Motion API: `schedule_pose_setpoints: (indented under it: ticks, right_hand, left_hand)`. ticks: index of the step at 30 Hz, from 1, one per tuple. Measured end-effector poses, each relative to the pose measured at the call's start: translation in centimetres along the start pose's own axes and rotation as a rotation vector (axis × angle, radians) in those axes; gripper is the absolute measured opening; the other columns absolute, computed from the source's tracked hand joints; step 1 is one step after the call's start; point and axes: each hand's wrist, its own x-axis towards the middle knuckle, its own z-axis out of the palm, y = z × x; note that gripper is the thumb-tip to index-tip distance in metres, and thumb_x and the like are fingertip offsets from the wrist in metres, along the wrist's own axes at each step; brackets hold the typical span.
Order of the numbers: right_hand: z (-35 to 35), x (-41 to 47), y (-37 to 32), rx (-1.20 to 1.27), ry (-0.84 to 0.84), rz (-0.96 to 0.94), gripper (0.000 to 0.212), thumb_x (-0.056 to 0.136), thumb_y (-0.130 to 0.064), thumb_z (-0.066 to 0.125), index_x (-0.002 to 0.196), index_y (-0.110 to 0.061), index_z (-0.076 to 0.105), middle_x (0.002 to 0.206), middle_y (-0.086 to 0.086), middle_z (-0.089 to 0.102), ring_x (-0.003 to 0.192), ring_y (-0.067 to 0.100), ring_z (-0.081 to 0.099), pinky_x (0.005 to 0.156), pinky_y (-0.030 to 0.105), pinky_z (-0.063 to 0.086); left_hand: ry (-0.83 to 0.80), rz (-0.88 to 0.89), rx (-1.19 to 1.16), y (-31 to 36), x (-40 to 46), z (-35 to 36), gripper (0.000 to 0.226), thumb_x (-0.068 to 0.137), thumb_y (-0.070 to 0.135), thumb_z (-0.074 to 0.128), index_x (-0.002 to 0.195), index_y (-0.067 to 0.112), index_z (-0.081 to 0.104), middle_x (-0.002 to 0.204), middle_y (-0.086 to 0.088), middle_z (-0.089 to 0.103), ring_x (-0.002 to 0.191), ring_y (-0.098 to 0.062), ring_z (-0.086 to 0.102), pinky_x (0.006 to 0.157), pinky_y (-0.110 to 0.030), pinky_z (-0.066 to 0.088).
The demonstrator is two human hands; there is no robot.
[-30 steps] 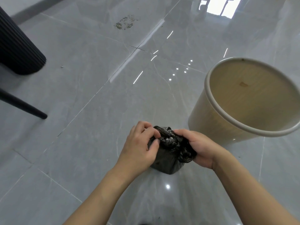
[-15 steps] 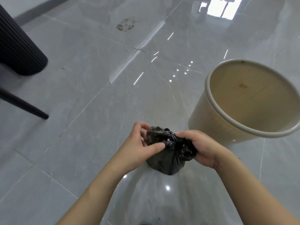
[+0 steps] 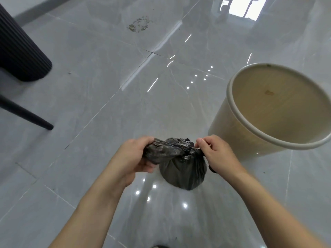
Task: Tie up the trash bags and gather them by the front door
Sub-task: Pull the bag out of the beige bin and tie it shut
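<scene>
Head view: both hands hold 1 small black trash bag [image 3: 182, 169] over the grey tiled floor [image 3: 100, 97]. The left hand [image 3: 132, 158] grips 1 twisted end, the right hand [image 3: 217, 154] pinches the other. A beige bin [image 3: 231, 111] stands just right.

The one head-worn camera looks steeply down and forward from close above both hands onto a grey tiled floor [image 3: 100, 90], with a bin [image 3: 231, 97] at two o'clock and a chair leg [image 3: 26, 116] at ten o'clock.
</scene>
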Motion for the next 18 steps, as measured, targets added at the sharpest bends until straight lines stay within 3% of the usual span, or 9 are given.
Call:
schedule_pose_setpoints:
  ticks: [1, 3, 6, 8, 10, 12, 13, 16, 18]
  right_hand:
    - [0.1, 0.0, 0.0, -0.004, 0.01, -0.008, 0.038, 0.098, -0.034, 0.049, 0.078, -0.006, 0.066, 0.068, 0.012, 0.059, 0.055, 0.017, 0.052, 0.057, 0.04, 0.045]
    - [0.5, 0.1, 0.1, -0.01, 0.016, -0.001, 0.033, 0.097, -0.033, 0.051, 0.081, -0.009, 0.066, 0.066, 0.003, 0.059, 0.054, 0.012, 0.052, 0.053, 0.034, 0.042]
    - [1.1, 0.2, -0.2, -0.031, -0.001, -0.013, 0.025, 0.096, -0.03, 0.054, 0.083, -0.014, 0.068, 0.074, -0.002, 0.065, 0.07, 0.012, 0.059, 0.063, 0.031, 0.042]
    - [1.4, 0.2, -0.4, -0.042, -0.001, -0.043, 0.027, 0.096, -0.026, 0.054, 0.082, -0.007, 0.067, 0.078, 0.007, 0.067, 0.076, 0.019, 0.06, 0.069, 0.032, 0.042]
    - [1.3, 0.1, -0.7, -0.035, 0.011, -0.065, 0.028, 0.097, -0.026, 0.054, 0.084, -0.006, 0.067, 0.079, 0.008, 0.067, 0.077, 0.021, 0.059, 0.07, 0.032, 0.043]
    - [1.2, 0.1, -0.6, -0.061, 0.036, -0.078, 0.026, 0.097, -0.031, 0.051, 0.088, -0.013, 0.067, 0.082, 0.001, 0.066, 0.079, 0.017, 0.059, 0.068, 0.033, 0.044]
    - [1.1, 0.2, -0.3, -0.123, 0.061, -0.089, 0.025, 0.098, -0.035, 0.049, 0.091, -0.018, 0.066, 0.085, -0.004, 0.065, 0.081, 0.015, 0.058, 0.067, 0.032, 0.044]
    - [0.4, 0.6, 1.6, -0.439, 0.122, -0.118, 0.031, 0.1, -0.043, 0.036, 0.09, -0.024, 0.059, 0.086, -0.006, 0.059, 0.082, 0.019, 0.057, 0.063, 0.034, 0.042]
    - [0.1, 0.9, 3.3, -0.538, 0.075, -0.088, 0.036, 0.101, -0.045, 0.031, 0.083, -0.021, 0.052, 0.083, -0.003, 0.056, 0.084, 0.025, 0.058, 0.061, 0.035, 0.039]
  left_hand:
    - [0.111, 0.054, 0.21, -0.4, 0.4, -0.4, 0.039, 0.09, 0.041, 0.053, 0.081, 0.005, 0.065, 0.065, -0.008, 0.069, 0.053, -0.021, 0.062, 0.055, -0.033, 0.054]
    - [0.341, 0.226, 0.586, -1.2, 0.5, -0.8, 0.043, 0.083, 0.056, 0.05, 0.096, 0.016, 0.06, 0.098, 0.0, 0.068, 0.083, -0.017, 0.064, 0.077, -0.037, 0.051]
    - [0.183, 0.489, 0.737, -1.8, -1.0, 0.7, 0.074, 0.077, 0.061, 0.058, 0.138, 0.027, 0.033, 0.143, 0.005, 0.032, 0.128, -0.013, 0.039, 0.103, -0.034, 0.036]
    - [0.087, 0.521, 0.996, -2.7, -1.1, 2.6, 0.088, 0.079, 0.055, 0.06, 0.149, 0.025, 0.016, 0.153, 0.001, 0.019, 0.138, -0.017, 0.029, 0.11, -0.035, 0.031]
    - [0.103, 0.465, 1.185, -3.0, -0.8, 3.9, 0.061, 0.087, 0.031, 0.052, 0.14, 0.015, 0.028, 0.143, -0.012, 0.04, 0.124, -0.03, 0.046, 0.095, -0.037, 0.041]
    - [0.18, 0.434, 1.277, -2.7, -0.6, 3.9, 0.02, 0.086, 0.013, 0.044, 0.107, 0.013, 0.041, 0.112, -0.016, 0.061, 0.099, -0.036, 0.059, 0.071, -0.036, 0.039]
    - [0.201, 0.422, 1.317, -2.7, -0.3, 3.7, 0.012, 0.086, 0.011, 0.043, 0.096, 0.016, 0.041, 0.104, -0.015, 0.063, 0.094, -0.037, 0.06, 0.067, -0.035, 0.037]
    - [0.221, 0.369, 1.386, -3.0, 1.1, 1.8, 0.009, 0.083, 0.013, 0.044, 0.084, 0.021, 0.046, 0.098, -0.009, 0.066, 0.089, -0.034, 0.06, 0.066, -0.032, 0.038]
    - [0.223, 0.264, 1.354, -3.6, 2.6, 0.1, 0.011, 0.078, 0.013, 0.046, 0.083, 0.018, 0.054, 0.093, -0.006, 0.066, 0.081, -0.032, 0.055, 0.065, -0.03, 0.038]
